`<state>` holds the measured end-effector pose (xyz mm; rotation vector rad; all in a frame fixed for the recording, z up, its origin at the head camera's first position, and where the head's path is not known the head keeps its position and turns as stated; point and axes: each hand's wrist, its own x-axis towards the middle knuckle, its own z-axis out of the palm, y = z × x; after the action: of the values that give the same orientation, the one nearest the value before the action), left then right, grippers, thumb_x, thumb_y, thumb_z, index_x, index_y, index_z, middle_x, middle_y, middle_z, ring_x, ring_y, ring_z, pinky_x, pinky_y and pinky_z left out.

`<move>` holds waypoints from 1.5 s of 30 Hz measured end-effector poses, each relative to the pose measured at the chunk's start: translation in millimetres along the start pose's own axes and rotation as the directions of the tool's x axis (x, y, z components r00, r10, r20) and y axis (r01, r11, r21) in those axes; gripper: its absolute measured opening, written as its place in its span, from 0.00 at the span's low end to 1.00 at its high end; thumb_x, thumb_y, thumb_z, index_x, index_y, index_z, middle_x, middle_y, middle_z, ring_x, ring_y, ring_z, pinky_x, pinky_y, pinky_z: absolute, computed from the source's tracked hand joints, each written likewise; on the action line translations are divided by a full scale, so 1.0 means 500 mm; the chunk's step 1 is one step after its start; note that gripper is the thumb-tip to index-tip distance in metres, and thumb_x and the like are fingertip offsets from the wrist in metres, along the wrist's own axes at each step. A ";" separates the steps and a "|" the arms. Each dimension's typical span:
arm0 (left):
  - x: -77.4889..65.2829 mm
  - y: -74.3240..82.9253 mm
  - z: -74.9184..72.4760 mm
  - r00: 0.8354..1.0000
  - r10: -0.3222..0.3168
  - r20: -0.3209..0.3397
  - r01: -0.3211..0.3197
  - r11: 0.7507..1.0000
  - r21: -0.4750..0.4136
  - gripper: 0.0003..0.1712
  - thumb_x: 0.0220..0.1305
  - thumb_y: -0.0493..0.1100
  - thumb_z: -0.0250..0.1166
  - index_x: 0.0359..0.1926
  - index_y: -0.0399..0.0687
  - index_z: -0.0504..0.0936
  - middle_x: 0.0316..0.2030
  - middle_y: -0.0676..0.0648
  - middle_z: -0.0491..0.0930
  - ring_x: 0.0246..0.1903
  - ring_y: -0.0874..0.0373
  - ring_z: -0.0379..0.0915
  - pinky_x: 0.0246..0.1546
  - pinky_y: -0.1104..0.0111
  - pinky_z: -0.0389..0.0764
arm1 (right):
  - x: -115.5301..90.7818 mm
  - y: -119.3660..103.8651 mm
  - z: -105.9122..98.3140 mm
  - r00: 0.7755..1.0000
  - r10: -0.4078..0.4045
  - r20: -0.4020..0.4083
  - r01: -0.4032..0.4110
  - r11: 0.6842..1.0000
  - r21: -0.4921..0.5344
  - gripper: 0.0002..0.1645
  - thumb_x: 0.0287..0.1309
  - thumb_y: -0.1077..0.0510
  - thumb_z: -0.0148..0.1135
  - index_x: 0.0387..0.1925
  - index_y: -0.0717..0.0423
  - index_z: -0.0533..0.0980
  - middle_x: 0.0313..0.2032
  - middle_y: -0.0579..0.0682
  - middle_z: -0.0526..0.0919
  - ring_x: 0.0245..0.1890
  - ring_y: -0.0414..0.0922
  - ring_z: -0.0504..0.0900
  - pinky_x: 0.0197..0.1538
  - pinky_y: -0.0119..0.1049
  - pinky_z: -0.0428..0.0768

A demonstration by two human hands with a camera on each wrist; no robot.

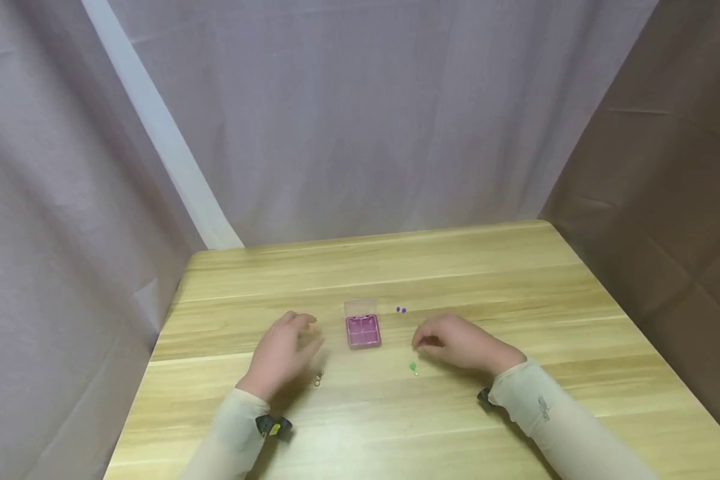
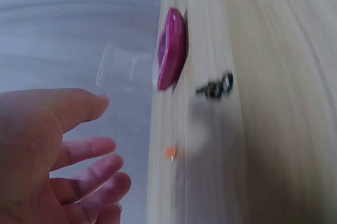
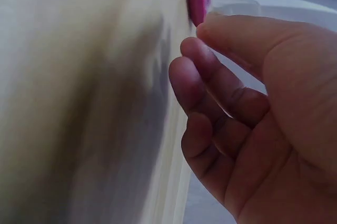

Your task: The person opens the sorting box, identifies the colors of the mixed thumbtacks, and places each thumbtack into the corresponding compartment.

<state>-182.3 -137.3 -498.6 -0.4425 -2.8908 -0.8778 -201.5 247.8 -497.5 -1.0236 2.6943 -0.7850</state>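
A small magenta compartment box [image 1: 365, 346] sits mid-table with its clear lid [image 1: 360, 307] raised at the back. To its left, my left hand [image 1: 281, 357] hovers over the table, fingers relaxed and holding nothing. Close to that hand lie a tiny orange piece [image 2: 171, 152] and a small dark metal item with rings [image 2: 215, 88]. On the other side of the box my right hand [image 1: 461, 343] hangs with loosely bent fingers, nothing visible between them. Nearest to it is a small green piece with a shiny end [image 1: 413, 367]; two tiny purple pieces [image 1: 404, 310] lie farther back.
The wood-grain table [image 1: 444, 427] carries all these pieces. Grey curtain [image 1: 360, 133] hangs behind its far edge, with more cloth along the left and a brownish cloth [image 1: 666, 200] on the right. Dark bands [image 1: 274, 427] circle both wrists.
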 end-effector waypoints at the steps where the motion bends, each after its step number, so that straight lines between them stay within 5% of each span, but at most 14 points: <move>1: -0.005 -0.005 -0.004 1.000 0.000 -0.007 0.000 1.000 0.009 0.24 0.73 0.53 0.74 0.63 0.46 0.86 0.49 0.48 0.85 0.44 0.53 0.83 0.49 0.52 0.87 | -0.004 -0.004 0.003 1.000 -0.008 0.003 0.008 1.000 -0.018 0.06 0.72 0.59 0.73 0.47 0.45 0.89 0.44 0.36 0.89 0.46 0.36 0.86 0.55 0.44 0.87; 11: -0.046 -0.032 -0.003 0.998 -0.052 0.024 0.052 0.998 0.034 0.17 0.72 0.51 0.76 0.55 0.48 0.89 0.40 0.53 0.85 0.34 0.63 0.78 0.42 0.56 0.86 | -0.012 -0.019 0.033 0.998 -0.056 0.015 0.057 0.992 -0.109 0.07 0.69 0.58 0.76 0.46 0.43 0.88 0.42 0.33 0.85 0.43 0.33 0.83 0.53 0.41 0.87; 28: -0.051 -0.019 0.007 1.000 -0.002 0.024 0.002 1.000 0.026 0.14 0.72 0.50 0.75 0.52 0.48 0.90 0.37 0.54 0.81 0.31 0.63 0.76 0.37 0.61 0.83 | -0.002 -0.021 0.044 0.999 -0.024 -0.036 0.019 0.992 -0.125 0.13 0.72 0.57 0.73 0.33 0.36 0.80 0.32 0.29 0.77 0.34 0.32 0.76 0.43 0.36 0.83; 37: -0.041 -0.012 0.009 0.999 0.020 0.045 -0.021 0.999 0.041 0.15 0.72 0.50 0.75 0.53 0.48 0.90 0.37 0.55 0.82 0.31 0.65 0.76 0.37 0.61 0.84 | 0.072 -0.041 0.032 0.983 0.044 -0.178 -0.069 0.988 -0.141 0.06 0.70 0.56 0.74 0.39 0.39 0.84 0.34 0.31 0.81 0.35 0.33 0.80 0.44 0.37 0.84; 45: -0.038 -0.008 0.011 0.998 0.027 0.057 -0.030 0.998 0.051 0.13 0.72 0.50 0.75 0.51 0.49 0.90 0.35 0.55 0.81 0.31 0.64 0.77 0.37 0.60 0.84 | 0.138 -0.076 0.056 0.987 0.012 -0.158 -0.048 0.973 -0.225 0.06 0.69 0.53 0.75 0.37 0.43 0.83 0.33 0.35 0.80 0.30 0.35 0.77 0.38 0.37 0.82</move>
<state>-165.5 -142.2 -508.4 -0.5108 -2.9423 -0.7976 -222.7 167.1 -498.8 -1.0028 2.9829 -0.5816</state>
